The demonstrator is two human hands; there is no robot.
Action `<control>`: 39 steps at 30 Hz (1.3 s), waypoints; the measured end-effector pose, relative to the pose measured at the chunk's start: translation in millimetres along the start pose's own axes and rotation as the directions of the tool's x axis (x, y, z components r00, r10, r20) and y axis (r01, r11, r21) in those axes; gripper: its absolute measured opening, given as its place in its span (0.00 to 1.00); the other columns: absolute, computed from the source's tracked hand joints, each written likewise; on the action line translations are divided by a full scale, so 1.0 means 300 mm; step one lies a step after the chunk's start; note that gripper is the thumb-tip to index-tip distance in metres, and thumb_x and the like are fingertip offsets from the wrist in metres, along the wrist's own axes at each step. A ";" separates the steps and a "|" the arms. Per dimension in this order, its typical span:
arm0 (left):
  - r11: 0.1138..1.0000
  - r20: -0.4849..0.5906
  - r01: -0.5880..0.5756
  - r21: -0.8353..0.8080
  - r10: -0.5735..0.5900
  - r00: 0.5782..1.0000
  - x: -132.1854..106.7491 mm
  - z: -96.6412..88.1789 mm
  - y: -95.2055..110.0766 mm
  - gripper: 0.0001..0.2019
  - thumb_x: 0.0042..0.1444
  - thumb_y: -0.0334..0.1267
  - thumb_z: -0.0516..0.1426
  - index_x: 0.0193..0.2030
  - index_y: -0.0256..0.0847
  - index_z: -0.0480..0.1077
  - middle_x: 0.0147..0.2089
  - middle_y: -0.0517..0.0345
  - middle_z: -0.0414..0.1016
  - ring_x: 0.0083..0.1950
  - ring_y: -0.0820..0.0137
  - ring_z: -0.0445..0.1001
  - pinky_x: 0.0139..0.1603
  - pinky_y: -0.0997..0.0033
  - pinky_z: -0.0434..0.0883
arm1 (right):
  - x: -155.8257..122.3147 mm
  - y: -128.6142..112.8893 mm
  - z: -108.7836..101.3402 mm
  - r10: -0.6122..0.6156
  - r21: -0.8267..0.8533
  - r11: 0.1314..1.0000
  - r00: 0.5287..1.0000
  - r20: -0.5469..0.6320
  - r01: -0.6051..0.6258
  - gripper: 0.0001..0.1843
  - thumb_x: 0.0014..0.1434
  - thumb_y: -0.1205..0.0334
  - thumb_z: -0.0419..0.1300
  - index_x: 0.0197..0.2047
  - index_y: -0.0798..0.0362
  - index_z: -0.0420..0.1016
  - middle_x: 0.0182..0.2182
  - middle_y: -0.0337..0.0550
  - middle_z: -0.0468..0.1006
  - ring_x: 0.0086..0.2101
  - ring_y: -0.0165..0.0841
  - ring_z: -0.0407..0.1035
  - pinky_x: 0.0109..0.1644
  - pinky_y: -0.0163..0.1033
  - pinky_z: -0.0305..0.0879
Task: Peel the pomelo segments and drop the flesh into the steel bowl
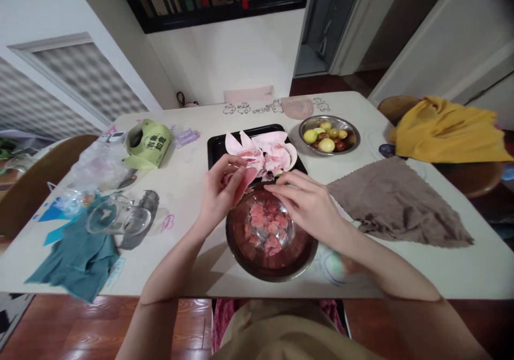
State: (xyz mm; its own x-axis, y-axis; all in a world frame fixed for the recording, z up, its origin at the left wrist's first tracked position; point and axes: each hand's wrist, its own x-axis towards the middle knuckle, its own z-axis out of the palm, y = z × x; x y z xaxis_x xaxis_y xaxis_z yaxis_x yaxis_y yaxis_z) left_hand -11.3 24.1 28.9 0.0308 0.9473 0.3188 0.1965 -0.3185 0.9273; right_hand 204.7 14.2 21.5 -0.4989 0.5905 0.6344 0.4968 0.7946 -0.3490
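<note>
Your white table (180, 266) has black cartoon drawings (259, 110) along its far edge and a teal cloth (74, 255) at its near left corner. Your silver bowl (277, 278), by the near edge, holds pinkish-red fruit bits (273, 245), and your black tray (216, 147) holds pale pink peel (271, 141).

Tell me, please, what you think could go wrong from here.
The pink piece in the left hand, near the rim of the bowl, could slip and land outside. Pale pieces heaped on the tray might spill if bumped. The clear jug could be knocked if that hand swings wide.
</note>
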 end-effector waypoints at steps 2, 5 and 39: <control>1.000 0.016 0.018 -0.023 -0.018 1.000 -0.001 0.002 0.001 0.10 0.65 0.47 0.60 0.45 0.43 0.73 0.34 0.58 0.75 0.30 0.73 0.72 0.28 0.74 0.71 | -0.007 -0.007 -0.001 -0.011 0.002 1.000 0.996 0.089 0.011 0.19 0.65 0.78 0.55 0.53 0.57 0.80 0.41 0.48 0.80 0.43 0.38 0.74 0.47 0.46 0.77; 0.999 0.019 0.023 -0.031 -0.023 1.000 -0.002 0.007 0.001 0.10 0.65 0.46 0.60 0.45 0.43 0.73 0.37 0.58 0.76 0.32 0.74 0.72 0.30 0.75 0.71 | -0.013 -0.011 0.005 -0.053 -0.024 0.998 0.998 0.019 0.053 0.16 0.67 0.74 0.56 0.54 0.56 0.79 0.40 0.47 0.82 0.42 0.37 0.74 0.50 0.48 0.78; 0.929 0.361 -0.368 0.029 0.333 0.871 -0.021 0.020 -0.005 0.24 0.69 0.36 0.55 0.70 0.50 0.58 0.74 0.44 0.62 0.76 0.58 0.61 0.76 0.46 0.63 | -0.005 0.018 0.042 -0.289 -0.325 0.924 0.926 -0.243 0.202 0.14 0.63 0.71 0.63 0.52 0.56 0.79 0.37 0.44 0.85 0.38 0.34 0.79 0.42 0.39 0.78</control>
State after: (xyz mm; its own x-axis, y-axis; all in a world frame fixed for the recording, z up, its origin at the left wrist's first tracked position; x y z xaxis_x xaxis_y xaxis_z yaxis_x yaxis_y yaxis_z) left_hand -5.9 18.8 24.3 0.4458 0.7313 0.5162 0.2001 -0.6435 0.7388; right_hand 199.1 19.5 9.9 -0.4328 0.2833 0.8558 0.5890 0.8076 0.0306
